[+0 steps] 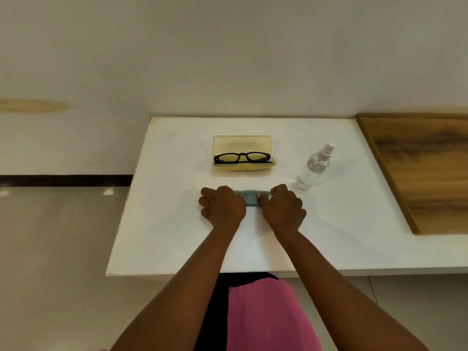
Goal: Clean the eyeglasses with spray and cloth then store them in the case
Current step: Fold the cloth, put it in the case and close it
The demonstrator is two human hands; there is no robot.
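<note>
Black-framed eyeglasses [241,157] lie folded in the open yellow translucent case [242,144] at the middle back of the white table [177,224]. A clear spray bottle [315,165] with a pale pink nozzle stands to the right of the case. In front of the case a small grey-green cloth [250,198] with a zigzag edge lies on the table. My left hand [222,205] grips its left end and my right hand [283,206] grips its right end; both hands rest on the table and hide most of the cloth.
A brown wooden board [420,168] lies along the table's right side. The wall stands right behind the table. The table's left edge drops to a tiled floor [50,236]. My pink clothing [266,315] shows below the front edge.
</note>
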